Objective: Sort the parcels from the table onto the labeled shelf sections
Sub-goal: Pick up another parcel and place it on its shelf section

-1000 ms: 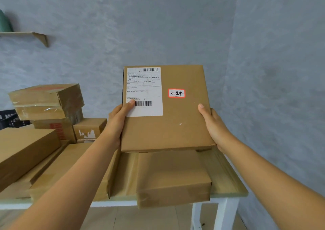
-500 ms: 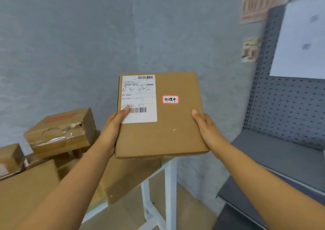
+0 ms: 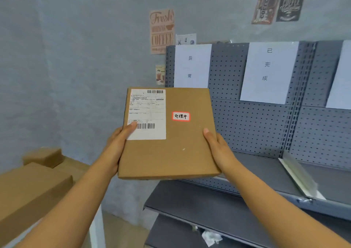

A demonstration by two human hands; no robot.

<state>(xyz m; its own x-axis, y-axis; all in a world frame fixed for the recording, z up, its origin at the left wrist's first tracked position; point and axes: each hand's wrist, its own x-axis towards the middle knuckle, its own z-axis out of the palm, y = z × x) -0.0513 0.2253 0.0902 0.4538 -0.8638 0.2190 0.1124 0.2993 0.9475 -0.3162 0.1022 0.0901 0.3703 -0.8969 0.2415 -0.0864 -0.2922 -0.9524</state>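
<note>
Two hands, left hand [image 3: 115, 149] and right hand [image 3: 216, 149], still gripping parcel [image 3: 171, 143], shelf [image 3: 256, 171] now nearer.

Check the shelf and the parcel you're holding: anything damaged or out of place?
The parcel looks intact, held flat in both hands. On the lower shelf, a crumpled white scrap lies loose near the front edge, like litter. A clear divider on the upper shelf sits at a slant.
</note>
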